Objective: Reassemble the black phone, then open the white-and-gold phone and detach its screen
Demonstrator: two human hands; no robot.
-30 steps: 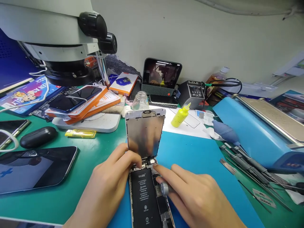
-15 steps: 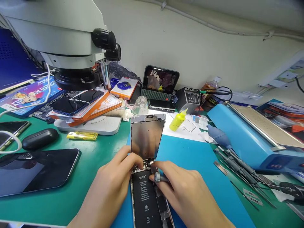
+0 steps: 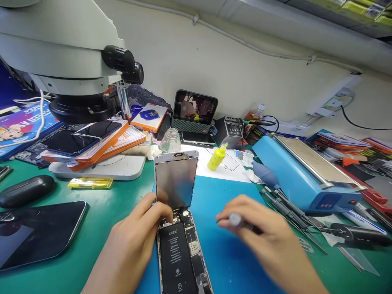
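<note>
An opened smartphone [image 3: 185,237] lies on the blue mat, its black battery [image 3: 176,261] and inner boards bare. Its screen assembly [image 3: 176,179] stands raised at the top end, metal back toward me. My left hand [image 3: 130,241] is closed at that joint, thumb and index finger on the phone's upper left corner and other fingers behind the screen. To the right, above the mat, my right hand [image 3: 266,234] is closed around a screwdriver [image 3: 235,219] with a grey cap. A small dark piece shows at its fingertips, too blurred to name.
A microscope [image 3: 82,61] overhangs the left side. A black phone [image 3: 43,237], an earbud case [image 3: 27,191] and a yellow lighter [image 3: 90,183] lie on the left. A yellow bottle [image 3: 217,158] stands behind the mat. Tweezers [image 3: 284,212] and a blue heating machine [image 3: 303,175] are at right.
My right hand has moved away from the phone to the right with the screwdriver, baring the upper right board. My left hand keeps its place on the phone. The camera view has shifted right.
</note>
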